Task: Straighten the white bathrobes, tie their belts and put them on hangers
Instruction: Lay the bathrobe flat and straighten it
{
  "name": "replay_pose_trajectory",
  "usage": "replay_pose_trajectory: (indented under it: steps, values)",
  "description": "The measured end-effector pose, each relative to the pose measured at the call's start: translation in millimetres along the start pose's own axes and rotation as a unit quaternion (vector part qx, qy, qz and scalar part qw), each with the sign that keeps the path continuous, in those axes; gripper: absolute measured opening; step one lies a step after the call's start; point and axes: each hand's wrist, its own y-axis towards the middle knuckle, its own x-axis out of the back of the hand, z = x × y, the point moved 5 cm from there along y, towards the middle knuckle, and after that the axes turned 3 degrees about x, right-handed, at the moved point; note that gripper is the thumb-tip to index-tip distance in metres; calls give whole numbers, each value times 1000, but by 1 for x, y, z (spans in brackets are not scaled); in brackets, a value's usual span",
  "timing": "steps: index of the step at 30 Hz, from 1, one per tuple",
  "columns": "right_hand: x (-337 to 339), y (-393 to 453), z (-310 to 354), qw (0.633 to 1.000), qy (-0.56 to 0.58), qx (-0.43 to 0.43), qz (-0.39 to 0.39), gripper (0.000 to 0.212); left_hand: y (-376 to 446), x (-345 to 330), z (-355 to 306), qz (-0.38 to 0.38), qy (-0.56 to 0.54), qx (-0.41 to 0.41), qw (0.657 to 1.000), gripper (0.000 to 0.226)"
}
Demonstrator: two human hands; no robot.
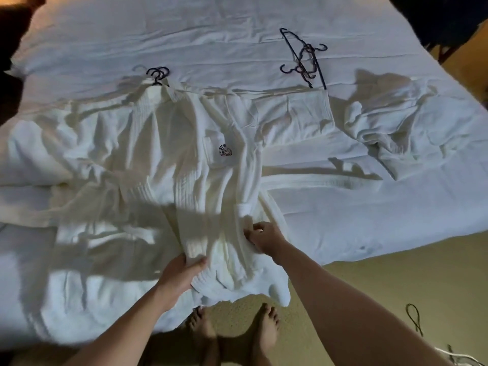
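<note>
**roomcheck_88:** Big bed (237, 35) with a wrinkled white sheet fills nearly the whole shot, and tan carpet (383, 273) shows past its near edge. Where's the robe sitting?

**hangerfan:** The spread-out bathrobe (163, 159) lies lengthwise across the middle of the bed, collar toward the far side, hem spilling over the near edge. You can see a dark round logo (225, 150) on its chest. Its belt (317, 180) trails off flat to the right of the logo.

**roomcheck_88:** And the hands?

**hangerfan:** Both are down at the hem end, well below the logo. The left hand (182, 273) holds a ribbed front edge of the robe, thumb on top and fingers tucked under the cloth. The right hand (264, 237) is just right of it and a bit nearer the logo, fingers curled into a pinch on the other front panel. So the cloth runs up and away from both grips toward the collar.

**roomcheck_88:** Anything else on the bed?

**hangerfan:** A second bathrobe (396, 122) is crumpled far right of the logo. A bundle of dark hangers (303, 56) lies above and right of the logo, and more hanger hooks (158, 73) poke out at the collar. Bare feet (266, 328) stand on the carpet below the hem, with a dark cord (414, 319) off to their right.
</note>
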Motion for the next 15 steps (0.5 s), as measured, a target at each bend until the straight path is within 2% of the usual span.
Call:
replay_pose_trajectory:
  steps: [1,3,6,8,9,11,15]
  values:
    - [0,-1,-2,1000,-1,-3,-7,28,-2,3,-1,-12,8,-17,1000,52]
    - [1,-4,-6,1000,-2,-6,-28,10,-5,9,0,-37,7,-28,999,40]
    - [-7,-13,-10,999,-2,-16,-40,23,-11,10,-2,-70,37,-46,996,17]
    - [-10,-17,-11,997,-42,-3,-63,7,-14,7,-9,-87,71,-65,992,17]
    - [-7,-18,-12,995,-55,3,-87,5,-13,5,-13,-97,82,-74,989,20]
    - [7,-28,-11,985,-54,2,-166,14,-15,8,-20,-136,96,-81,983,22]
    - [51,-42,-17,956,-47,3,-290,16,-19,39,-21,-269,127,-85,951,15]
